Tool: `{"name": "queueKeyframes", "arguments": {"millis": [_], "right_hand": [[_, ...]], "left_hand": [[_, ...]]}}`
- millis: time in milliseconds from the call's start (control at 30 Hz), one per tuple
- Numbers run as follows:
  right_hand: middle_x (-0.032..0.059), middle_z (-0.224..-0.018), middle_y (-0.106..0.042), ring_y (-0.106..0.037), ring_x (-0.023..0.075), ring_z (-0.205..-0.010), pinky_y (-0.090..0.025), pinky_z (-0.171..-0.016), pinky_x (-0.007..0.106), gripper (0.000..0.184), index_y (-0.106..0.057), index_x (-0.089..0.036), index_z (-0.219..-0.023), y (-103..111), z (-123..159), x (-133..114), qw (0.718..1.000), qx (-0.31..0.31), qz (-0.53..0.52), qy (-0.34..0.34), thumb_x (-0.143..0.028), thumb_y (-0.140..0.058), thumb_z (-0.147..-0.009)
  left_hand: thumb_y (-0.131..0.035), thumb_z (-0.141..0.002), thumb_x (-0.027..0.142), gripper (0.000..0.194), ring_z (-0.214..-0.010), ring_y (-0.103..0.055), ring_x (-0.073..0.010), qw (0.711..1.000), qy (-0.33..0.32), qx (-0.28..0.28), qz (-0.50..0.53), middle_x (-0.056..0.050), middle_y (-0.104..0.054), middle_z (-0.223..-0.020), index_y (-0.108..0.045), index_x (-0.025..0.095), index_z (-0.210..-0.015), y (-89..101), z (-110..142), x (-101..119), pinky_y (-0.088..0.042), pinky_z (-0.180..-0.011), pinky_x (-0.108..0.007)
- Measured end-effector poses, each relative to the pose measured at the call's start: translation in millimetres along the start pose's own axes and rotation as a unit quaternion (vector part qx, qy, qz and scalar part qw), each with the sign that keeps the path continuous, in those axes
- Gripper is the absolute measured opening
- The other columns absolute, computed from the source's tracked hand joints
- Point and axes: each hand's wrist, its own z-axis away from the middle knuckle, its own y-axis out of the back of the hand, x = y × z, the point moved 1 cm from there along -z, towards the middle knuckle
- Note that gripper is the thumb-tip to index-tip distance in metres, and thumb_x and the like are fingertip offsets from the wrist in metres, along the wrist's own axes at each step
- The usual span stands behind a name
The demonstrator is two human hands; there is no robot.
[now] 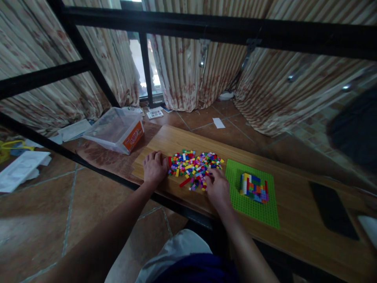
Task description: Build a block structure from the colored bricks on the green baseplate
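A loose pile of small multicoloured toy bricks (191,167) is spread on the wooden table. Flat against the tabletop, my left hand (155,167) lies just left of the pile, fingers apart and slightly bent, close to a red brick (169,162). At the pile's right edge is my right hand (218,187), its fingers and thumb curled down among the bricks; whatever they pinch is hidden. Right of that hand lies a green studded baseplate (250,215). On it stands a low block of joined bricks (255,188) in many colours, with red and white pieces raised along its sides.
A clear plastic bin (113,127) with an orange label stands beyond the table's left end. A dark flat slab (334,208) lies on the table's right part. Black metal bars (188,19) cross above, before striped curtains (182,70). White packaging (22,169) is on the floor.
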Motion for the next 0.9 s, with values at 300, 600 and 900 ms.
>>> {"name": "queueKeyframes", "arguments": {"millis": [300,600,900], "right_hand": [[0.0074,-0.109,-0.072,-0.061,0.0223,-0.108,-0.046,-0.1,0.041,0.032,-0.073,-0.022,-0.104,-8,1,-11,0.984,-0.065,-0.034,0.16,-0.018,-0.043,-0.093],[0.0102,-0.104,-0.071,-0.061,0.0248,-0.101,-0.045,-0.095,0.043,0.03,-0.071,-0.02,-0.106,10,-46,12,0.996,0.04,0.046,0.064,-0.025,-0.045,-0.092],[0.0112,-0.097,-0.069,-0.058,0.0242,-0.099,-0.038,-0.096,0.038,0.027,-0.074,-0.016,-0.1,-7,-104,15,0.98,-0.074,0.16,0.095,-0.015,-0.051,-0.088]], "left_hand": [[-0.047,-0.092,0.037,0.041,-0.122,-0.05,-0.0323,1.0,-0.012,0.012,-0.01,-0.013,-0.059,-0.13,-0.061,0.016,-0.125,-3.6,0,-3,-0.04,-0.103,-0.047],[-0.047,-0.092,0.036,0.04,-0.12,-0.051,-0.032,1.0,-0.013,0.012,-0.011,-0.013,-0.06,-0.13,-0.061,0.017,-0.124,-2.6,0,-2,-0.04,-0.103,-0.047],[-0.047,-0.092,0.038,0.042,-0.121,-0.051,-0.0314,1.0,-0.003,0.002,-0.009,-0.013,-0.06,-0.13,-0.061,0.017,-0.126,-0.2,0,0,-0.04,-0.104,-0.046]]}}
